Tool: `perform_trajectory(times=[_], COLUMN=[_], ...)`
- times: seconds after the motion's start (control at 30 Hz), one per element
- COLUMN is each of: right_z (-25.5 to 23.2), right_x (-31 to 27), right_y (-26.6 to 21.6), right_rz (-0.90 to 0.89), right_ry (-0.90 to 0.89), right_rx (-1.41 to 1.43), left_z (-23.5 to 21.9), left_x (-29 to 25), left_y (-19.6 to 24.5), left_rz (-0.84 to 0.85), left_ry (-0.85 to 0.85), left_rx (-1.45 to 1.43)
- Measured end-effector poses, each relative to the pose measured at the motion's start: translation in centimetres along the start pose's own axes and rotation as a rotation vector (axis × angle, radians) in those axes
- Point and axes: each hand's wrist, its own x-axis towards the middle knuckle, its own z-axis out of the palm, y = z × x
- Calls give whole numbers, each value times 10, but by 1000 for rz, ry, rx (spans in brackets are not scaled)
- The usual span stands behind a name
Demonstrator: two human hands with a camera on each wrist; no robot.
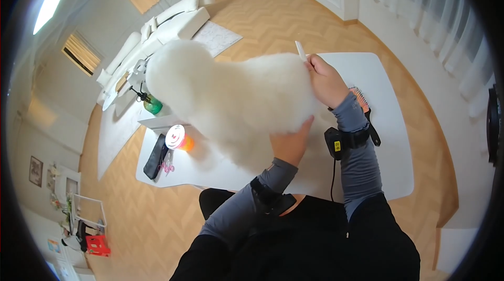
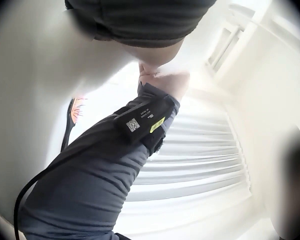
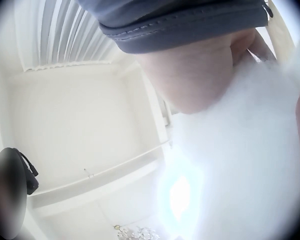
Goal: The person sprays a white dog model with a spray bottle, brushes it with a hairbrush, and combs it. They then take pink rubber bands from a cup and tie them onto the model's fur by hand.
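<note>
A fluffy white dog (image 1: pixel 252 86) stands across the table, its rounded head end to the left. At its rear end, my right hand (image 1: pixel 329 82) pinches a slim white comb-like tool (image 1: pixel 300 50), which sticks up past the fingers beside the fur. Low on the near side of the hindquarters, my left hand (image 1: pixel 292 142) rests against the coat. One digit of it points up straight, while the other fingers are hidden in the fur. In the right wrist view, white fur (image 3: pixel 240 150) fills the space below the right hand (image 3: pixel 190 75).
On the white table (image 1: pixel 388 176), a hairbrush (image 1: pixel 362 102) lies right of my right forearm. At the left are a black pouch (image 1: pixel 156 157), pink-handled scissors (image 1: pixel 167 165), a lidded cup (image 1: pixel 179 138) with orange contents and a green spray bottle (image 1: pixel 152 104).
</note>
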Motion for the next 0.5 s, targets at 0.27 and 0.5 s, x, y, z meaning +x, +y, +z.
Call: perform_trajectory(times=[0.27,0.5], right_z=[-7,-11], right_x=[9,7], right_y=[23,20], right_rz=[172,90], right_ry=[-116,-88], right_rx=[199,182], left_z=[-11,-19], left_x=[-27,-32], left_y=[-16,-61], left_rz=[-167,33], left_ry=[-201,-97], left_rx=[-285,-521])
